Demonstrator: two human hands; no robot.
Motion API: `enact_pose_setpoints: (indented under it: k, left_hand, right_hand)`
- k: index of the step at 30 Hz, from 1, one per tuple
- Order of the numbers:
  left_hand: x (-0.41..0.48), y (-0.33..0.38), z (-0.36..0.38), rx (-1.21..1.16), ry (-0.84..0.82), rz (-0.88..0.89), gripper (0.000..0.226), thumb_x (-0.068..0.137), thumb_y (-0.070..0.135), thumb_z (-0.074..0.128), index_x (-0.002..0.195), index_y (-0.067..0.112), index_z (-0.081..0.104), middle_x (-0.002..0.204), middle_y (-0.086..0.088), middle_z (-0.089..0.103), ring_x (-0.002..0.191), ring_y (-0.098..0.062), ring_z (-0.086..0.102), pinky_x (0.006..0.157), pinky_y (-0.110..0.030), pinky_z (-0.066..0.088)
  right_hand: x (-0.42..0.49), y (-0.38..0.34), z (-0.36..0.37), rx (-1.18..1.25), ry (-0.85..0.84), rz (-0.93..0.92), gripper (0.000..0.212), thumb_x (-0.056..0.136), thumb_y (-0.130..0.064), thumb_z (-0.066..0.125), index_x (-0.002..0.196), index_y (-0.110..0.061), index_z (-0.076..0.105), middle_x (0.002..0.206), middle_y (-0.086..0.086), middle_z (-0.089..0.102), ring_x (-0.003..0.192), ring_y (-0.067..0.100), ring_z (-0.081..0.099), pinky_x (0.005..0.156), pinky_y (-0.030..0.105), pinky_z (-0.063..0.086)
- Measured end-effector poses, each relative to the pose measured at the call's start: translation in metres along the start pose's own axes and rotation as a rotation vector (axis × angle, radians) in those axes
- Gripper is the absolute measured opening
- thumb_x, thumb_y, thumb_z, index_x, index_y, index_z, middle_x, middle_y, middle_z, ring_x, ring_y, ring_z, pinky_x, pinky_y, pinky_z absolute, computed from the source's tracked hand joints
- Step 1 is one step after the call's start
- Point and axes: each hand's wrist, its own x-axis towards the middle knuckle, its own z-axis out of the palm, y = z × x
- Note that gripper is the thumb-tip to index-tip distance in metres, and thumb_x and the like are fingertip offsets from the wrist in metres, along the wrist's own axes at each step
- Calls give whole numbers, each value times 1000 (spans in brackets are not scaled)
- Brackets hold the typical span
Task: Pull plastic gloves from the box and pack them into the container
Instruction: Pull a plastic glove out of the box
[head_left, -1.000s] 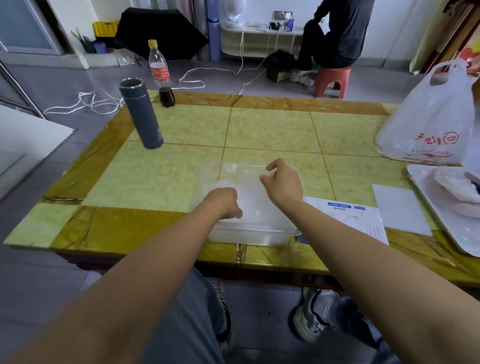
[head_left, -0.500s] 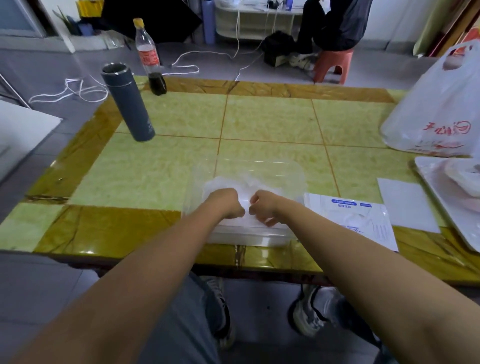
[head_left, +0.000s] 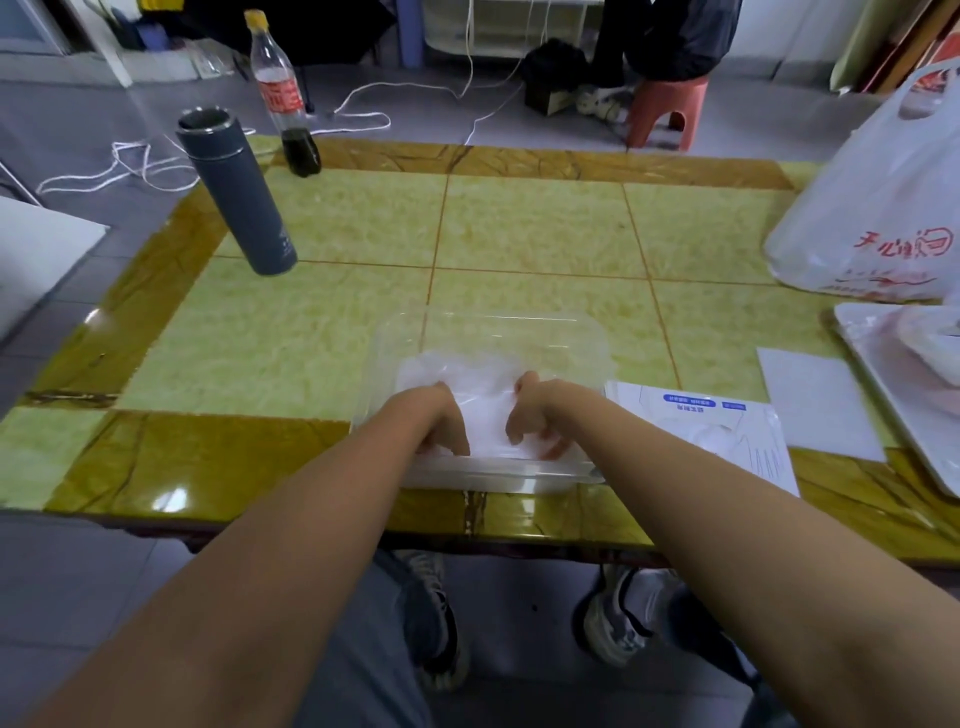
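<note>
Both hands are down in the container (head_left: 493, 318)! Left hand (head_left: 436, 421) and right hand (head_left: 540, 415) have their fingers (head_left: 513, 430) curled into the gloves (head_left: 483, 397), wadded at its near wall. Risk: springy film may puff back out on release, or pressing could skid the light container off the table (head_left: 519, 234).

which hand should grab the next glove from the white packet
Right. The right hand sits in the clear plastic container on the side nearest the flat white glove packet with blue label; the left hand is farther off.
</note>
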Motion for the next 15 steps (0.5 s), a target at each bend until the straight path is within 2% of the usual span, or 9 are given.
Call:
enact_pose_setpoints:
  k: [3,5,7,9,11,13,15]
  left_hand:
    - [-11,2,2,-10,43,42,63,90,26,65,137,3,30,94,-13,52,71,-22,56,66,-35,49]
    - [-21,7,1,44,143,63,29,93,21,58,114,3,50,93,-12,57,75,-25,58,71,-34,53]
    - [-33,17,-3,150,321,106,12,93,20,54,92,9,55,81,-5,56,73,-23,56,67,-31,49]
    - [-45,33,-9,130,483,180,10,92,21,53,86,13,54,77,-1,52,75,-22,53,61,-30,41]
    - [-60,56,-12,11,586,276,11,91,21,50,87,12,57,81,-3,57,76,-24,54,57,-28,37]
    - [-73,85,-9,-113,646,387,16,91,21,51,93,11,63,91,-5,64,82,-26,59,60,-28,39]
    - [-87,115,1,-174,642,499,19,91,21,51,99,12,66,100,-5,66,89,-27,61,66,-29,42]
  right_hand:
    - [-14,0,-4,56,-43,-56,58,91,-10,59,143,-6,33,130,22,45,105,39,61,84,48,57]
    - [-25,1,-9,158,109,-207,42,93,-6,54,134,-2,46,124,17,51,101,37,63,84,43,58]
    - [-40,3,-17,315,344,-423,30,92,-2,48,119,-3,60,108,12,60,86,30,67,81,38,58]
    - [-59,8,-29,438,471,-572,26,92,-1,46,104,-7,68,95,4,65,73,20,65,71,30,58]
    - [-72,22,-42,447,580,-616,23,91,-3,48,91,-14,70,84,-8,64,71,16,63,68,29,55]
    - [-77,48,-54,432,692,-571,20,89,-7,51,84,-18,68,76,-14,60,74,17,62,70,32,52]
    - [-76,82,-61,392,767,-451,16,88,-11,53,85,-15,68,76,-8,63,75,19,62,69,32,50]
